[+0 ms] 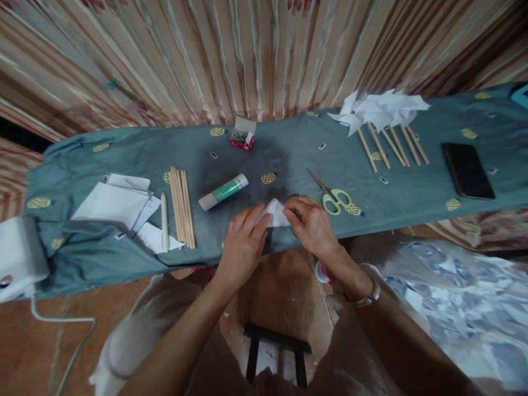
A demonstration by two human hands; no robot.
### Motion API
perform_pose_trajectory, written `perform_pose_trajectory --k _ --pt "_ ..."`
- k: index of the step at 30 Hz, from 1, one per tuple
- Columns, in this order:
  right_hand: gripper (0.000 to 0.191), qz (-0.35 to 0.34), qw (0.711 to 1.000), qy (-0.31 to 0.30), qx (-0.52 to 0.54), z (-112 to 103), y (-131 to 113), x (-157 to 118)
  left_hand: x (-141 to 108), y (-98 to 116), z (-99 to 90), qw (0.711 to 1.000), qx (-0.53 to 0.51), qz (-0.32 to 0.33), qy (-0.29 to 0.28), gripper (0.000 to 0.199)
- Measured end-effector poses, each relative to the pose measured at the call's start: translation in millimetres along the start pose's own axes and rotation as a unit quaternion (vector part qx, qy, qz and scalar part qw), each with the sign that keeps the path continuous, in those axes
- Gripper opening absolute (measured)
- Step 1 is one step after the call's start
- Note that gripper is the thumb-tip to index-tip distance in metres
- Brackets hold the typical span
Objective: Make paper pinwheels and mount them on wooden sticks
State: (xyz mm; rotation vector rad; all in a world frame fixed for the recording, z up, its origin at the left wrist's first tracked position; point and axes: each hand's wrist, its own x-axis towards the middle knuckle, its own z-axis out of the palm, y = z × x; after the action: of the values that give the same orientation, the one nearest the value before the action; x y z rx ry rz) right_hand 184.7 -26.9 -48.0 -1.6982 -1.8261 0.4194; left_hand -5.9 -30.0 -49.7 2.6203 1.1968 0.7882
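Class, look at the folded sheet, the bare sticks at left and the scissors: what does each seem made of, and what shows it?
Folded sheet: white paper, seemingly matt; thin with straight edges.
Sticks: probably wood, pale tan and uncoated-looking; any grain is too blurred to tell.
Scissors: blades likely metal, grey and slim; handles likely smooth plastic, an even light green.

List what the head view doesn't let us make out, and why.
All in the head view:
Folded white paper: side corners, covered by left hand and right hand.
Red box: contents too small to identify.
Green-labelled tube: print too small and blurred.
White pinwheels: separate blades, hidden by overlap.
Corded white device: cut off by left edge.
Blue object: cut off by right edge.
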Motion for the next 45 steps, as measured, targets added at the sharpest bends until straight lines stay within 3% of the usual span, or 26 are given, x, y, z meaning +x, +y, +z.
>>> perform_pose_trajectory --k 4,13,45 --pt "0.016 0.007 1.0 0.008 -0.01 1.7 -1.0 0.1 -7.2 14.6 9.1 0.997 0.018 0.065 -0.043 0.036" --pt "0.015 0.014 0.999 0.006 -0.034 2.5 0.0 6.0 -12.3 16.4 17.2 0.995 0.014 0.032 -0.091 0.047" --pt "0.018 0.059 0.994 -0.015 -0.089 6.9 -4.2 16.9 -9.6 17.7 19.9 0.991 0.028 0.022 -0.13 0.054"
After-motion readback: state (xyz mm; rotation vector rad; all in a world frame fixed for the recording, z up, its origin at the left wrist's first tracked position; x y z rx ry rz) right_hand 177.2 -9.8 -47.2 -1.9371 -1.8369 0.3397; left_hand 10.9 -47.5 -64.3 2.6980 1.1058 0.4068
